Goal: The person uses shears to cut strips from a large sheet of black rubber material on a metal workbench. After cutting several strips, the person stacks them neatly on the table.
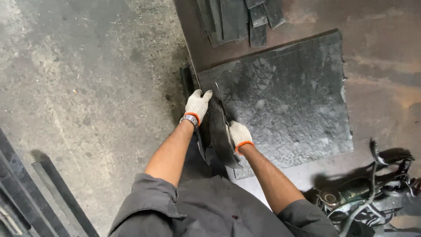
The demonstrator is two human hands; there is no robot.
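I look down at a large dark rubber sheet (289, 96) lying on a rusty metal table (377, 57). A long strip (218, 131) is curling up off the sheet's left edge. My left hand (197, 104), in a white knit glove with an orange cuff and a wristwatch, grips the top of that strip at the table edge. My right hand (239, 134), gloved the same way, presses on the sheet beside the cut and appears closed on a thin blade (221, 105) that runs up along the cut line.
Several cut dark strips (239, 19) lie piled at the table's far end. A tangle of metal parts and cables (372, 188) sits at the right. Dark bars (30, 193) lie on the concrete floor (87, 79) at the lower left.
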